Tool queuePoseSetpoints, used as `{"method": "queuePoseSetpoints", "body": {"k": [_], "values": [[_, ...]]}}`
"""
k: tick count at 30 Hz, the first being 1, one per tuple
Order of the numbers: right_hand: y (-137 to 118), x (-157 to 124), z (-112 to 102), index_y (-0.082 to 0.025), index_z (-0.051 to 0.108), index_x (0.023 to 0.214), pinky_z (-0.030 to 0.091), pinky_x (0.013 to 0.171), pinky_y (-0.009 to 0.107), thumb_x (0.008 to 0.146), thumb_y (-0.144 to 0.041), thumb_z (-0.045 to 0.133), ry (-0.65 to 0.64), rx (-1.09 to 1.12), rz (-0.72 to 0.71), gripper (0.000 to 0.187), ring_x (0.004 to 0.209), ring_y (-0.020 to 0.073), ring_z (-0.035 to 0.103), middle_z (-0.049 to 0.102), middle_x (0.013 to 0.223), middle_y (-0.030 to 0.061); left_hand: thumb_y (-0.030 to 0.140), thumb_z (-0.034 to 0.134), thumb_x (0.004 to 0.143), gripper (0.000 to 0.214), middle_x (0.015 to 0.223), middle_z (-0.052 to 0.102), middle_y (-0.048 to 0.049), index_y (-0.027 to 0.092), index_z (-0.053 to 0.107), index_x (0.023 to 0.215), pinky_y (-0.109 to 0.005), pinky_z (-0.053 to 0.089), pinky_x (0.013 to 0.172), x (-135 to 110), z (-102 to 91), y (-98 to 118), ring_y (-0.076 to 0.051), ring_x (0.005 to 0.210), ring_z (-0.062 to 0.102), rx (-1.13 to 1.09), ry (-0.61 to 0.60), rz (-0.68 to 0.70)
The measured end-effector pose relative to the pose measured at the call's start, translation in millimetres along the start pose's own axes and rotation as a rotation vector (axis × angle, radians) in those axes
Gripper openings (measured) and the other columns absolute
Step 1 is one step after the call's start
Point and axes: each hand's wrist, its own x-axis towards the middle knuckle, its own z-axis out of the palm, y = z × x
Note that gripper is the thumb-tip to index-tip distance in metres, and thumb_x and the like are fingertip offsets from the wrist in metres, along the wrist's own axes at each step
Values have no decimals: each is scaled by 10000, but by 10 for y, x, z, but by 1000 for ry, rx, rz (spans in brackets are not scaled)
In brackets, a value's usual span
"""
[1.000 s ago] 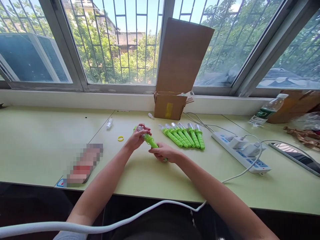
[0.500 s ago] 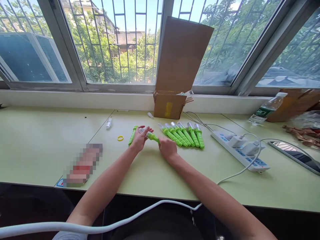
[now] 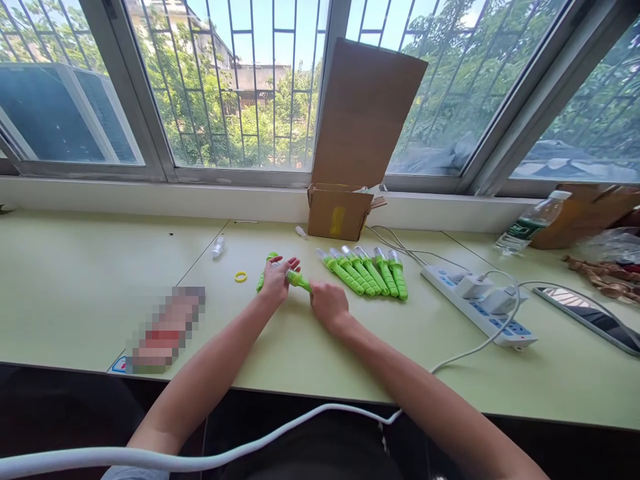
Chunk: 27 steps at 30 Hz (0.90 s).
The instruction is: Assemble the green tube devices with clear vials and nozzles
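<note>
A green-handled stick with a clear top is held between my two hands above the table. My left hand is closed around its clear end, with the fingertips partly raised. Around the green handle my right hand makes a fist. Behind my left hand lies another green stick, partly hidden. To the right of my hands, several similar green sticks with clear tops lie side by side in a slanted row. A yellow ring rests left of my left hand.
A small clear cylinder and a small clear piece lie farther back. An open cardboard box stands by the window. On the right are a power strip with cables, a phone and a water bottle. A blurred item lies left.
Both hands have shifted slightly left with the held stick. More of its green handle now shows between them.
</note>
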Motion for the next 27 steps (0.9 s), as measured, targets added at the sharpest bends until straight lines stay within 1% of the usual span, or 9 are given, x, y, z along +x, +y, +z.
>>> {"method": "queuePoseSetpoints", "body": {"k": [7, 10, 13, 16, 19, 22, 24, 25, 27], "values": [[12, -14, -80, -209, 611, 994, 356, 602, 275, 877, -212, 411, -69, 104, 27, 231, 776, 219, 638, 686, 890, 91, 74, 726, 622, 469, 913, 678, -45, 222, 384, 905, -353, 489, 833, -38, 26, 49, -182, 868, 681, 33, -80, 15], [27, -1, -72, -211, 616, 959, 327, 577, 259, 844, -218, 449, -102, 203, 39, 203, 766, 198, 620, 682, 876, 76, 99, 739, 608, 452, 935, 679, -44, 219, 399, 880, -356, 484, 822, -64, 38, 95, -190, 868, 679, 71, -160, 38], [47, 24, -39, -201, 612, 870, 303, 547, 246, 808, -229, 479, -127, 360, 33, 150, 695, 167, 579, 660, 801, 47, 115, 741, 595, 431, 950, 679, -43, 214, 413, 856, -346, 486, 797, -72, 44, 149, -193, 857, 678, 109, -230, 44], [69, 46, -1, -186, 568, 746, 299, 533, 231, 770, -238, 505, -157, 579, 5, 85, 600, 133, 506, 580, 665, 4, 125, 735, 592, 404, 944, 679, -43, 208, 420, 832, -326, 490, 758, -74, 50, 193, -192, 833, 679, 140, -274, 39], [91, 48, 6, -183, 480, 660, 276, 496, 219, 737, -249, 530, -200, 820, -38, 112, 512, 97, 405, 434, 552, -45, 125, 725, 598, 375, 928, 682, -45, 201, 423, 807, -307, 489, 718, -94, 63, 231, -179, 790, 676, 166, -310, 44], [114, 32, -22, -194, 423, 662, 243, 453, 214, 724, -267, 548, -316, 1030, -67, 158, 456, 75, 324, 337, 518, -75, 123, 721, 603, 350, 895, 682, -43, 194, 430, 783, -300, 486, 695, -126, 81, 267, -165, 742, 665, 186, -340, 57], [121, 24, -40, -199, 414, 680, 235, 435, 217, 729, -289, 553, -412, 1102, -57, 173, 431, 74, 314, 328, 508, -81, 127, 725, 602, 342, 876, 680, -41, 191, 436, 775, -303, 484, 695, -142, 93, 282, -163, 730, 661, 189, -351, 58], [120, 22, -44, -199, 415, 682, 237, 433, 219, 734, -300, 553, -427, 1107, -54, 178, 425, 76, 319, 332, 504, -81, 132, 729, 602, 342, 876, 680, -41, 191, 443, 780, -306, 485, 699, -147, 98, 285, -164, 733, 661, 187, -351, 56], [102, 24, -38, -196, 423, 664, 252, 452, 223, 749, -319, 546, -361, 1052, -69, 194, 442, 83, 345, 352, 509, -72, 150, 743, 608, 356, 908, 681, -50, 194, 468, 830, -316, 487, 722, -146, 106, 282, -167, 757, 664, 182, -341, 57]]}}
